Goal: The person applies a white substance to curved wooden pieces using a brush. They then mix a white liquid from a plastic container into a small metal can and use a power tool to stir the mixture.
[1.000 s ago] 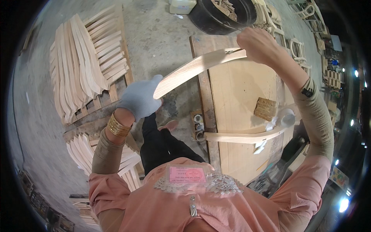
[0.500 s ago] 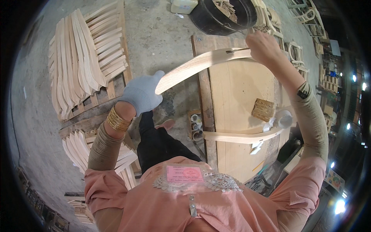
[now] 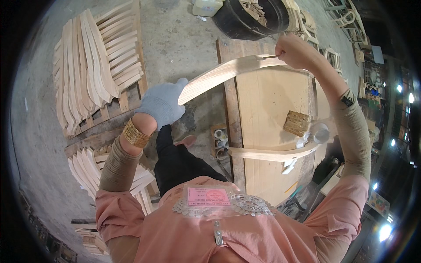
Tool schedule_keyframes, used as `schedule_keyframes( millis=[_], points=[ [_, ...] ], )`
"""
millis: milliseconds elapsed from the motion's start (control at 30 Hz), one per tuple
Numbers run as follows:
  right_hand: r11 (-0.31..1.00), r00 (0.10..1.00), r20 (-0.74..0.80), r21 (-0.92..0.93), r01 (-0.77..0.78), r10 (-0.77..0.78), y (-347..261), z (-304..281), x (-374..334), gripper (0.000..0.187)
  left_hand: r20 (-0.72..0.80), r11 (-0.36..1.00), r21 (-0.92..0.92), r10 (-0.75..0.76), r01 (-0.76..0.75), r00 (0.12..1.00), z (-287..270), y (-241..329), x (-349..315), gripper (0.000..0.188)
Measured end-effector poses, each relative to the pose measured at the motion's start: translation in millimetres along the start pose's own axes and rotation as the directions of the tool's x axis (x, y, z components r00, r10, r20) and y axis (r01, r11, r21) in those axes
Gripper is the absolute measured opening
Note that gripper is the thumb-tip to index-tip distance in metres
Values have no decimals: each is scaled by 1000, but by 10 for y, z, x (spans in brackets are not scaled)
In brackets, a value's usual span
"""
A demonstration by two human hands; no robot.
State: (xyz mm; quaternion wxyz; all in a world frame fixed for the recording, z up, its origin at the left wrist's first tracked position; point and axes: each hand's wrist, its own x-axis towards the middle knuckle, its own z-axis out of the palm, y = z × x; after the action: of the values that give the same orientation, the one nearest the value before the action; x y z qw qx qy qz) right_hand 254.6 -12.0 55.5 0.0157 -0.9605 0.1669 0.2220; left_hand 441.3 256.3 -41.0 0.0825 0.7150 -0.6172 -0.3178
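A long curved wooden piece (image 3: 219, 76) spans from my left hand to my right, over the near-left edge of the workbench. My left hand (image 3: 162, 104), in a grey glove, is closed around its near left end. Bare and closed in a fist, my right hand (image 3: 298, 52) is at the far end. From it a thin dark tool (image 3: 269, 57) points left onto the wood; the fist hides its handle, and I cannot make out its exact kind. On the bench lie a second curved wooden piece (image 3: 272, 153) and a brown rough-faced block (image 3: 297, 123).
Curved wooden pieces (image 3: 83, 65) lie stacked on a pallet at the left, with another pile (image 3: 87, 168) nearer. A black tub (image 3: 250, 22) of wood scraps stands beyond the workbench (image 3: 267, 101). A clear cup (image 3: 320, 133) sits on the bench; a box of small containers (image 3: 220, 142) stands beside it.
My right hand has shifted slightly left and down, and the tool's tip has moved a little along the wood. My left hand keeps its grip, with hardly any motion.
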Motion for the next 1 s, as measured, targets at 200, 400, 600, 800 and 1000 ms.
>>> schedule_keyframes(
  millis=[200, 400, 600, 800, 1000],
  points=[
    [927, 932, 166, 142, -346, 323, 104, -20, -27, 6, 31, 1000, -9, -17, 17, 999, -27, 29, -22, 33],
    [943, 936, 120, -8, -332, 331, 192, 1, -68, 6, 19, 1000, -7, -9, 9, 1000, -20, 55, -41, 32],
    [929, 985, 47, -344, -139, 164, -136, -27, -51, 17, -73, 1000, -21, 20, -21, 997, 41, 17, -89, 30],
    [947, 853, 411, -118, -300, 322, -280, -277, 118, 12, -44, 1000, 13, 22, -21, 999, 44, 69, -80, 30],
    [966, 980, 138, -234, -107, 142, -200, -173, 86, 15, -60, 1000, -12, 25, -26, 998, 99, 36, -100, 31]
  ],
)
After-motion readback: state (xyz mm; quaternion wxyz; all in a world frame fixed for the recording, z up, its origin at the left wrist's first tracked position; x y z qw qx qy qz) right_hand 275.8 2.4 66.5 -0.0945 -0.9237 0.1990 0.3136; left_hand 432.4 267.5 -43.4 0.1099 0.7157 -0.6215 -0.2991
